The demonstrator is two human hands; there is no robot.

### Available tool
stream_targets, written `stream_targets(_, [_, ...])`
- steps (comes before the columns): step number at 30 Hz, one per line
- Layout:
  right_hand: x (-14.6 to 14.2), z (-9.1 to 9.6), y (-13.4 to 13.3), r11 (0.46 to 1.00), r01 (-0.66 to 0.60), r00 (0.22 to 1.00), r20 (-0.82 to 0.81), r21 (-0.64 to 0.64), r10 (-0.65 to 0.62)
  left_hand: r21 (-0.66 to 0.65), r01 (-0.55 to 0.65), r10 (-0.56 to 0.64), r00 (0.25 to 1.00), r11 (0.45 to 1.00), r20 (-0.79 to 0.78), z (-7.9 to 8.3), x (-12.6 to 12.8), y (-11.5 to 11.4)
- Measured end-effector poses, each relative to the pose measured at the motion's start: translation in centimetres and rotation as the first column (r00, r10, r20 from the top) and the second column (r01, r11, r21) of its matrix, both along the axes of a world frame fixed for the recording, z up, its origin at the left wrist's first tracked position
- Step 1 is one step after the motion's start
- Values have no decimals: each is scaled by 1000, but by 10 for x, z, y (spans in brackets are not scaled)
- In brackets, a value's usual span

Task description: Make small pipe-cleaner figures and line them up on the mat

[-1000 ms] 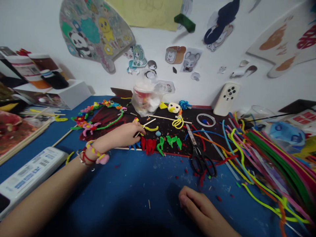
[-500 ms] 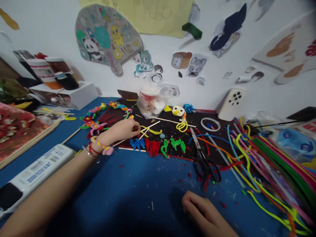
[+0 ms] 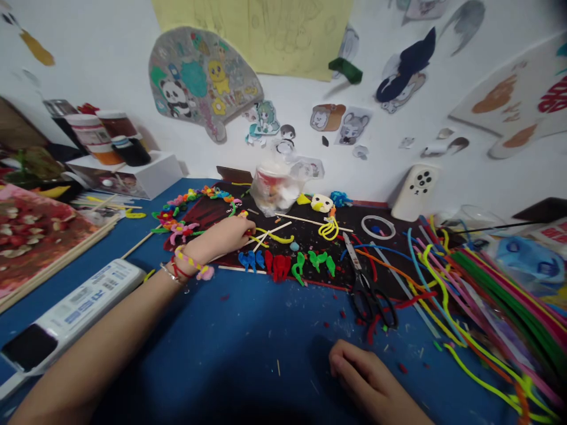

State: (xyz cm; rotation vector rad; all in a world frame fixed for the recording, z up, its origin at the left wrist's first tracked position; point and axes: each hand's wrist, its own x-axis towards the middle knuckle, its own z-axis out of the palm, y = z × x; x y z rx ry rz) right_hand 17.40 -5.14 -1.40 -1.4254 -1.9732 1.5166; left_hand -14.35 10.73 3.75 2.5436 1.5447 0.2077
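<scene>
My left hand (image 3: 230, 236) reaches over the dark mat (image 3: 208, 215), wearing a yellow-and-pink fuzzy bracelet (image 3: 190, 262) on its wrist. Its fingers are drawn together beside crossed thin wooden sticks (image 3: 274, 231) and a yellow pipe cleaner (image 3: 282, 239). What they pinch, if anything, is hidden. In front of that hand lie bent pipe cleaners in a row: blue (image 3: 251, 261), red (image 3: 278, 267) and green (image 3: 321, 261). My right hand (image 3: 367, 378) rests loosely curled on the blue table (image 3: 221, 342), with nothing visible in it. Black-handled scissors (image 3: 364, 289) lie open-bladed beyond it.
A bundle of coloured pipe cleaners (image 3: 500, 295) spreads on the right. A white phone (image 3: 416, 192) leans on the wall near a clear tape ring (image 3: 377, 227). A bagged cup (image 3: 272, 186) stands behind the mat. At left are a white packet (image 3: 84, 301) and a flower garland (image 3: 177, 200).
The view has shifted slightly, so everything sits a little lower. My left hand's fingers have turned or curled in more beside the sticks. My right hand stays in place.
</scene>
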Motion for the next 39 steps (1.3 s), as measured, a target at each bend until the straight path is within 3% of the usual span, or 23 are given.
stream_targets(4, [-1, -1, -2, 997, 36, 999, -19, -66, -38, 47, -66, 62, 994, 997, 94, 10, -1, 0])
stream_targets(8, [-1, -2, -3, 994, 37, 997, -61, -108, -44, -129, -28, 70, 939, 991, 336, 20, 12, -9])
stream_targets(10, [-1, -2, -2, 992, 34, 996, -73, -120, -43, -159, 31, 31, 928, 987, 372, 21, 24, -16])
stream_targets(13, [-2, -2, -2, 991, 37, 996, -77, -131, -48, -102, 56, -18, 941, 993, 337, 17, 40, -25])
stream_targets(20, [-1, -2, -2, 989, 23, 996, -84, -143, -35, -227, 6, 75, 936, 974, 345, -2, 50, -27])
stream_targets(29, [-2, 1, -2, 991, 11, 997, -77, -135, -21, -63, -92, 100, 985, 994, 142, -8, 54, -35])
stream_targets(35, [-2, 0, -2, 991, 9, 997, -74, -132, -19, 10, 8, -9, 988, 1000, 151, 2, 52, -38])
stream_targets(39, [-1, -3, -2, 991, 7, 997, -76, -131, -17, 107, 128, -145, 973, 986, 177, -2, 68, -40])
